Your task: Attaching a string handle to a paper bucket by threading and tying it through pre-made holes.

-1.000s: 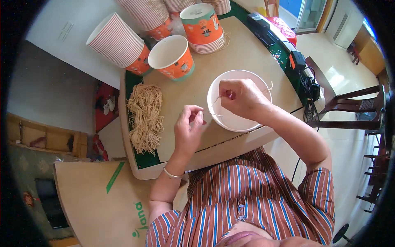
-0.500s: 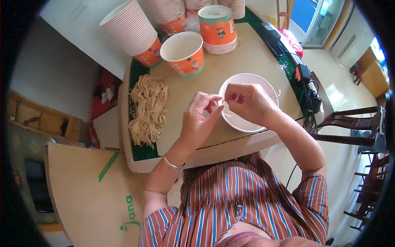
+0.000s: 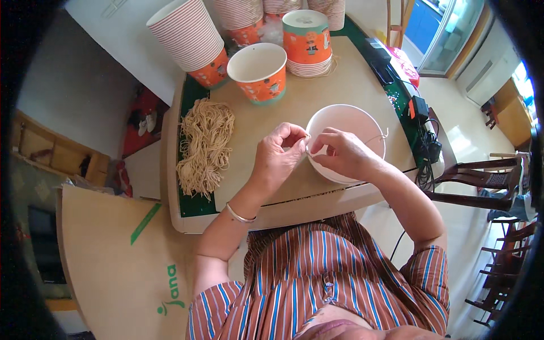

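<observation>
Both of my hands meet over the near left rim of a white paper bucket [image 3: 347, 117] on the table. Thumb and fingertips of my left hand [image 3: 276, 158] are pinched on the end of a thin cream cord [image 3: 307, 137]. Close against it, the bent fingers of my right hand [image 3: 347, 153] are drawn together at the same cord. More of the cord shows inside the bucket, and a short tail sticks out at its right rim. Exactly how the cord runs between my fingertips is hidden.
A bundle of cream cords [image 3: 205, 148] lies on the table's left side. Behind stand an orange paper bucket [image 3: 258, 79], an upturned bucket stack [image 3: 307, 45] and a tall leaning stack [image 3: 187, 37]. Black adapters with cables [image 3: 419, 107] line the right edge. A wooden chair [image 3: 481, 181] stands right.
My right hand has lowered and turned, its fingertips now closer to my left hand's. My left fingers have closed from a looser spread to a pinch. The whole view has shifted slightly.
</observation>
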Motion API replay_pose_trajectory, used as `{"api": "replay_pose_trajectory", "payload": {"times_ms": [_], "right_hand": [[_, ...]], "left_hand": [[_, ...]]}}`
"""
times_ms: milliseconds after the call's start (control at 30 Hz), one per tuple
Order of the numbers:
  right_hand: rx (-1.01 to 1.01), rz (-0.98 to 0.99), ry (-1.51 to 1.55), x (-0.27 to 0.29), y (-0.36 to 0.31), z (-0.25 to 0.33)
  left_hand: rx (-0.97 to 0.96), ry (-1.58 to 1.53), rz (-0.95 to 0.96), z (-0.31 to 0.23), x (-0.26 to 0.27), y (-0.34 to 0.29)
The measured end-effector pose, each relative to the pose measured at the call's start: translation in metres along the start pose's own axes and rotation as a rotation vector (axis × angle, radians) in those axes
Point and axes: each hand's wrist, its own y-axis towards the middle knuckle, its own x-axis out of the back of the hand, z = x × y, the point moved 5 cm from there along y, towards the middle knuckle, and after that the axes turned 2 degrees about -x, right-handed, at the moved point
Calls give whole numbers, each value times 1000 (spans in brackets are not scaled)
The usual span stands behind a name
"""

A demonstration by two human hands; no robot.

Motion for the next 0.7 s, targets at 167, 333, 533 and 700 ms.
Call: {"api": "replay_pose_trajectory", "payload": {"times_ms": [167, 333, 533, 700], "right_hand": [[-10, 76, 73, -4, 2, -2], [-164, 100, 198, -1, -1, 2], [-187, 93, 506, 3, 8, -1], [-98, -2, 343, 6, 17, 1]], "left_hand": [[5, -71, -16, 11, -1, 3], [43, -161, -7, 15, -1, 3], [14, -58, 17, 5, 2, 4], [-18, -86, 8, 8, 3, 4]]}}
